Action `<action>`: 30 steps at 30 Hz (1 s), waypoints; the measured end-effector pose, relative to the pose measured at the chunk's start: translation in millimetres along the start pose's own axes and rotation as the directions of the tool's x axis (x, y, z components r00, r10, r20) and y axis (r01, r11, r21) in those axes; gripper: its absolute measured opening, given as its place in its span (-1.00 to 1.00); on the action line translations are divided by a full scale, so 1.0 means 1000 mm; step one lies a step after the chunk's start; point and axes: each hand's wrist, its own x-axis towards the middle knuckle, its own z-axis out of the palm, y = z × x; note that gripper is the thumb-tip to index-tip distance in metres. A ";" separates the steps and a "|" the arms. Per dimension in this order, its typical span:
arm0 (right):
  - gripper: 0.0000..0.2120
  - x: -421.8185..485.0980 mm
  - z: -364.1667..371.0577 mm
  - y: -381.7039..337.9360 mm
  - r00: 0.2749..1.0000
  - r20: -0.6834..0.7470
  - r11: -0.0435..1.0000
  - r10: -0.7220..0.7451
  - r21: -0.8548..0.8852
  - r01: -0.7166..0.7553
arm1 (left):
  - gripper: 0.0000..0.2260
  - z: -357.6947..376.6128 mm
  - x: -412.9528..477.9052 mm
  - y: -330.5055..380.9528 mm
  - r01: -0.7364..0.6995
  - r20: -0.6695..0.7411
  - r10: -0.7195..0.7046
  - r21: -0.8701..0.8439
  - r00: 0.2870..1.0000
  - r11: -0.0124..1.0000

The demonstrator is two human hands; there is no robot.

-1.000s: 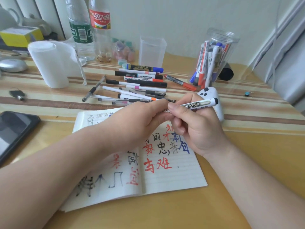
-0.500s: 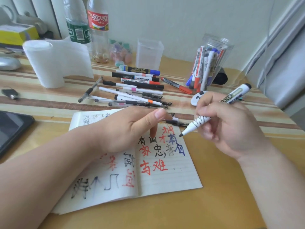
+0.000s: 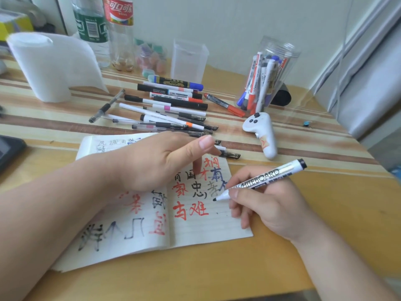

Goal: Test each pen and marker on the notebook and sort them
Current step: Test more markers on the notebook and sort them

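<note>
Cylindrical marker (image 3: 267,178), tip maybe touching lined notebook (image 3: 206,227)

Home desk (image 3: 282,268), drink bottles (image 3: 118,29), curtain (image 3: 368,72)

A pale, plain wall (image 3: 238,22) runs behind the table (image 3: 217,276), whose near half is warm yellow wood. Brown and cream stripes (image 3: 325,153) cross its far half, glossy where the light catches them. On the right a grey curtain (image 3: 375,79) hangs in long folds beside the slanting white strips of a frame (image 3: 355,40). Soft, even daylight fills this corner, leaving a faint sheen on the tabletop and gentle shadows on the wood.
</note>
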 end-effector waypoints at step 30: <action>-0.95 -0.002 0.001 -0.004 0.992 0.120 0.975 -0.036 -0.215 0.061 | -0.25 0.002 0.003 0.001 0.051 0.015 -0.052 0.074 0.999 0.996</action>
